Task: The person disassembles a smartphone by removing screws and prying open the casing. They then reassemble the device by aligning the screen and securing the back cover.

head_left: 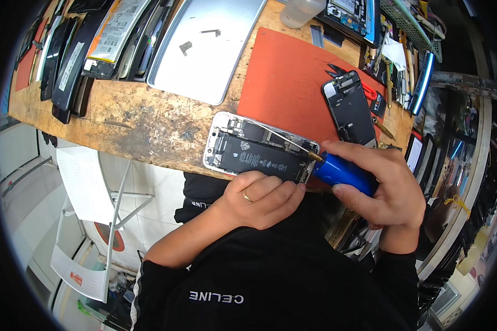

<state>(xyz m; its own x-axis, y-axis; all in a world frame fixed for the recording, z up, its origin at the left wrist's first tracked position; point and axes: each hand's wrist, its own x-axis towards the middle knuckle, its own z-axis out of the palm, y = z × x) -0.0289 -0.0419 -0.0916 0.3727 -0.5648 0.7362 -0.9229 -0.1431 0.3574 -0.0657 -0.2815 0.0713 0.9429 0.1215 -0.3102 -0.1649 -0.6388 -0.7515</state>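
An opened phone (259,151) lies at the near edge of a worn wooden bench (127,127), in the middle of the scene, its pale frame around a black battery (254,158) and, along the far side, a strip of small metal parts. The left hand (265,199) rests against the phone's near edge with its fingers curled; their tips are partly hidden, so I cannot tell how firmly it grips. The right hand (392,182) is closed around the blue handle of a screwdriver (342,174) at the phone's right end, thumb on the near side and index finger on the far side. The screwdriver's thin shaft slants left and away over the phone; whether its tip touches anything is too small to tell. Beyond the phone and to its right spreads an orange-red mat (287,77), bearing a dark phone panel (352,107) and, just beside it, a tool with red handles (368,91). Farther left, a silvery tray (215,77) holds a few small dark pieces (186,48). Left of the tray stands a row of phones and parts (105,38). At the far right are a green basket (406,25) and assorted tools (408,74). Near left, below the bench, stands a white folding chair (85,176).
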